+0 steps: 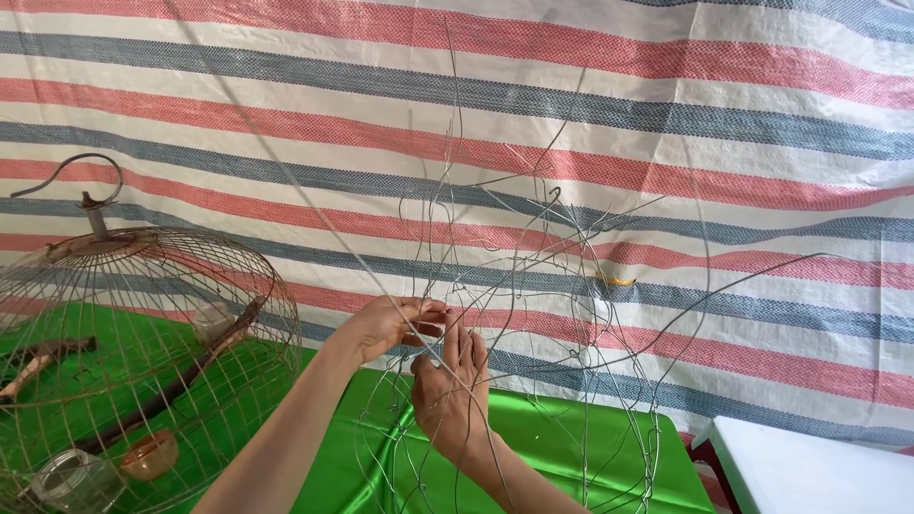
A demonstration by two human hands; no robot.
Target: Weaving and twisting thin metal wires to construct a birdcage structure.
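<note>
A loose, unfinished frame of thin grey wires (533, 286) stands on the green cloth (571, 438) in the middle, its strands bending up and outward. My left hand (386, 324) pinches a wire strand at the frame's left side, fingers closed on it. Just below and to the right, my right hand (449, 385) is raised with its fingers upright, gripping wires where the strands cross. The two hands nearly touch.
A finished domed wire cage (143, 362) with a top hook stands at the left, holding wooden perches, a glass jar (71, 481) and a small orange cup (148, 455). A striped tarp (666, 114) hangs behind. A white surface (809, 466) lies at the lower right.
</note>
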